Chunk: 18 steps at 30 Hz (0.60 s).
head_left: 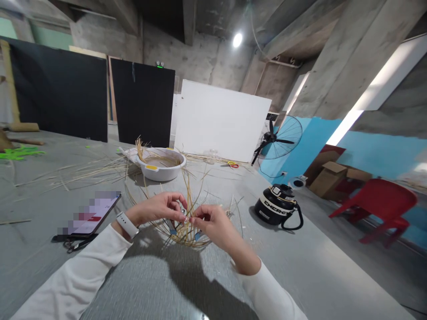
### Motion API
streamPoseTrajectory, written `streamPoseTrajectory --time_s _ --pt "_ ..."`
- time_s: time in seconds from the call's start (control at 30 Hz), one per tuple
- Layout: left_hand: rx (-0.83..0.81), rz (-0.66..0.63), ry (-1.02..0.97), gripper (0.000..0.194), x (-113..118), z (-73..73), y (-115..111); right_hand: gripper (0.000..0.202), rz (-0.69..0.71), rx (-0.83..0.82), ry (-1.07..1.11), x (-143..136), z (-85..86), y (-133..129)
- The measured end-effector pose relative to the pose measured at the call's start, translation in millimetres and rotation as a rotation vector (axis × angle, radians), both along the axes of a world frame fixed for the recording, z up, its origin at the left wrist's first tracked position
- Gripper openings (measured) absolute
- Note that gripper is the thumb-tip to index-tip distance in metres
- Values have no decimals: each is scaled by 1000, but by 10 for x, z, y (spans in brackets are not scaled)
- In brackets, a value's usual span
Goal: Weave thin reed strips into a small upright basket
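Observation:
A loose, round, half-woven basket of thin straw strands (190,242) rests on the grey table, its loose ends sticking up and outward. Over its near part, my left hand (165,208) pinches a straw strand with thumb and forefinger. My right hand (213,223) meets it from the right, its fingertips also closed on a strand. Something small and shiny shows near the left fingertips, too small to name. Bluish-grey clips (172,230) seem to sit on the weave below my hands. The strands right between my fingers are partly hidden.
Beyond the basket stands a white basin (162,171) with straw in it. Long loose straws (90,168) lie to the left, near a phone (95,215). A black jug (275,206) stands right. Scissors (232,165) lie at the back, before a white board (222,120).

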State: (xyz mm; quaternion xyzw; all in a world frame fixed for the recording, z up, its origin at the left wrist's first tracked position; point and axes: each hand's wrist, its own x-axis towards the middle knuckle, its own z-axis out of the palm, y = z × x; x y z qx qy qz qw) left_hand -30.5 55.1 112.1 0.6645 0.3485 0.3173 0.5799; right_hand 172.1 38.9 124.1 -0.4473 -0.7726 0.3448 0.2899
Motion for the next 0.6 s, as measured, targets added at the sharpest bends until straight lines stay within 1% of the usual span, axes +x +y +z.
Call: streamPoseTrajectory --time_s 0.1,0.23,0.3,0.5,0.6 --pt "9 -33 -16 27 2 2 -6 13 6 6 -11 -5 23 -15" --pt "63 -68 -13 24 7 31 -29 13 22 -11 -1 -6 22 -12" --pt "78 -69 -33 25 14 36 -38 13 27 -10 6 -6 7 -4" --pt "45 -83 -144 29 43 19 -41 12 31 5 27 -5 -21 8" --pt "59 -59 -125 29 55 34 -46 15 25 4 26 -1 -12 6"
